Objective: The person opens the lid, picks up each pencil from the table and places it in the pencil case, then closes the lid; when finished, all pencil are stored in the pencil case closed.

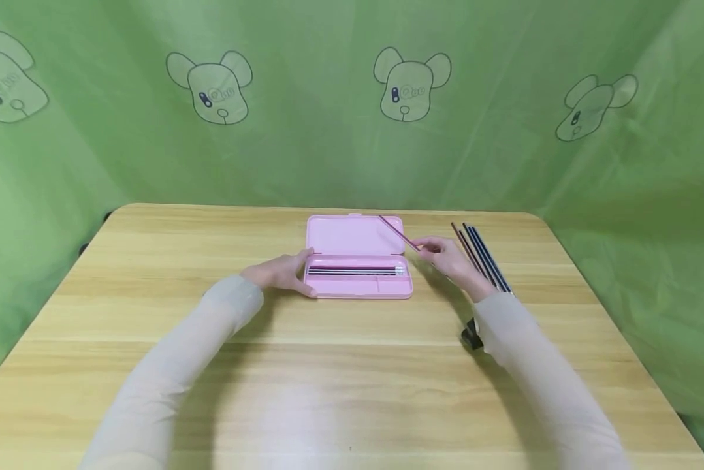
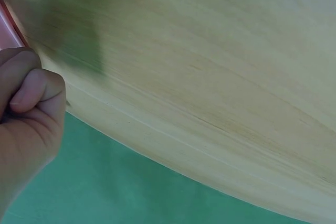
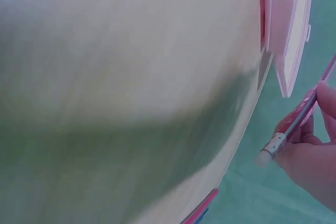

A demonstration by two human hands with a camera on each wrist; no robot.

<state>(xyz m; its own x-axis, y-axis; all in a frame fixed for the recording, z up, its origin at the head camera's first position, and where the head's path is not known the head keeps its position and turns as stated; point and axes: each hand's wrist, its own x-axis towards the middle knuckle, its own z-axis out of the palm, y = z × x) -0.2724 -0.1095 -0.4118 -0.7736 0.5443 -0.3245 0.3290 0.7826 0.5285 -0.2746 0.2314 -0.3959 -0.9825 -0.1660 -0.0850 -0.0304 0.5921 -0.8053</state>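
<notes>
An open pink pencil case (image 1: 394,286) lies on the table with its lid (image 1: 352,236) tipped back, and several pencils (image 1: 352,271) lie in its long rear compartment. My left hand (image 1: 279,271) grips the case's left end, thumb at the front and fingers towards the hinge. In the left wrist view those fingers are curled, and only a corner of the pink case (image 2: 7,34) shows. A red pencil (image 3: 302,113) with a white eraser is pinched between thumb and fingers of my right hand (image 1: 445,259). It slants up and left in front of the lid, above the case's right side.
More pencils (image 1: 486,254), dark and reddish, lie in a loose group to the right, partly behind my right wrist. A small black object (image 1: 471,335) sits beside the right sleeve. Green printed cloth (image 1: 311,143) hangs around the wooden table (image 1: 328,378).
</notes>
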